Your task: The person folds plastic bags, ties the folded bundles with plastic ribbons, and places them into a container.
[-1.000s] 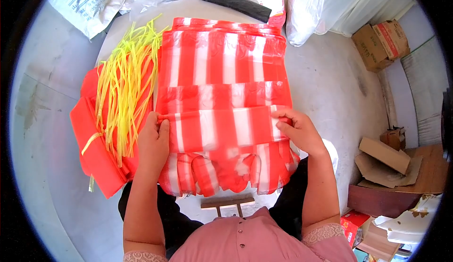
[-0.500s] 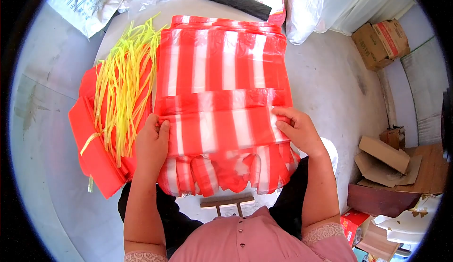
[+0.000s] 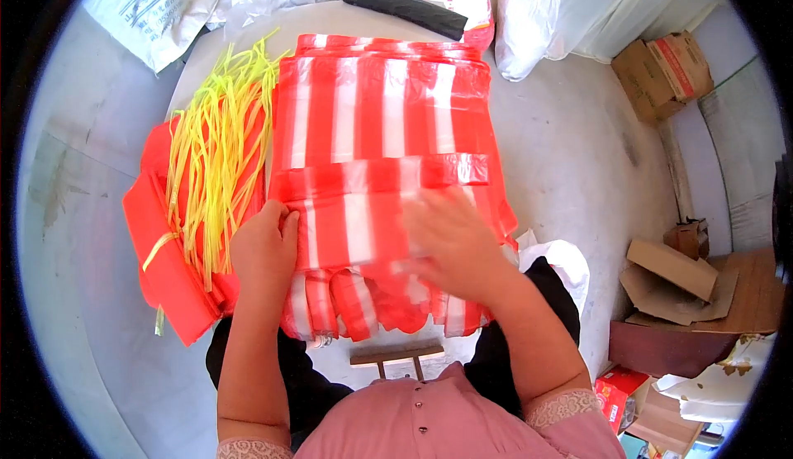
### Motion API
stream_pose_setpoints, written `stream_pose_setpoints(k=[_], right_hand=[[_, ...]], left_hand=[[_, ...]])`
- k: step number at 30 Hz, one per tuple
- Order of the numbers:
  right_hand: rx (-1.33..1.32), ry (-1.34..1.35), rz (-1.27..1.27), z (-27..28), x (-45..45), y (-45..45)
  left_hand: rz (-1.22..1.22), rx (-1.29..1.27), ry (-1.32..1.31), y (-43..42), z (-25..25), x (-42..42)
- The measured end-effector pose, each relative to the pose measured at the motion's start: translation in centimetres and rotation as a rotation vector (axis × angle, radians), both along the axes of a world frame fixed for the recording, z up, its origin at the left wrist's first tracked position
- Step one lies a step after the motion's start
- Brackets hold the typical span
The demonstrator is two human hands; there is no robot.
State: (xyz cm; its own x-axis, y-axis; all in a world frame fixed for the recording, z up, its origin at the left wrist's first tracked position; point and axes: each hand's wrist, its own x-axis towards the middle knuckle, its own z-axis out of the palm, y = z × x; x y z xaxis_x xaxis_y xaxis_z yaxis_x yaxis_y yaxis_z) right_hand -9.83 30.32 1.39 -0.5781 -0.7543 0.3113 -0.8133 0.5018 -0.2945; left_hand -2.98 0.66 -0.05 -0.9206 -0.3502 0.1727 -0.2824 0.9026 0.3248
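A stack of red-and-white striped plastic bags lies in front of me, its cut handle ends hanging over the near side. The top bag is folded into a band across the stack. My left hand pinches the left edge of that band between thumb and fingers. Over the right half of the band, my right hand is smeared by motion, so its finger positions are unclear. Beside the stack on the left, a bunch of yellow plastic strips rests on a bundle of red plastic.
A black roll lies at the far edge of the table. White sacks stand behind it. Cardboard boxes are on the right, with an open carton nearer. A small wooden stool shows below the stack.
My right hand has let go of the band's right edge and moved left across its middle. My left hand keeps its place at the left edge.
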Motion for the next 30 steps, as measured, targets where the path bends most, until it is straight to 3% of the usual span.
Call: stream_pose_setpoints(k=[3, 6, 9, 23, 30], right_hand=[[0.052, -0.042, 0.061, -0.8, 0.9, -1.6], [0.076, -0.09, 0.038, -1.1, 0.5, -1.8], [0.079, -0.121, 0.029, -1.2, -0.1, -1.7], [0.161, -0.262, -0.08, 1.2, -2.3, 4.7], [0.004, -0.393, -0.075, 1.7, -3.0, 6.6]], left_hand=[[-0.117, -0.117, 0.059, 0.3, 0.1, 0.0], [-0.503, -0.166, 0.212, 2.0, 1.5, 0.4], [-0.684, -0.027, 0.046, 3.6, 1.3, 0.9], [-0.589, 0.138, -0.105, -0.6, 2.2, 0.8], [-0.588, 0.404, -0.067, -2.1, 2.2, 0.9]])
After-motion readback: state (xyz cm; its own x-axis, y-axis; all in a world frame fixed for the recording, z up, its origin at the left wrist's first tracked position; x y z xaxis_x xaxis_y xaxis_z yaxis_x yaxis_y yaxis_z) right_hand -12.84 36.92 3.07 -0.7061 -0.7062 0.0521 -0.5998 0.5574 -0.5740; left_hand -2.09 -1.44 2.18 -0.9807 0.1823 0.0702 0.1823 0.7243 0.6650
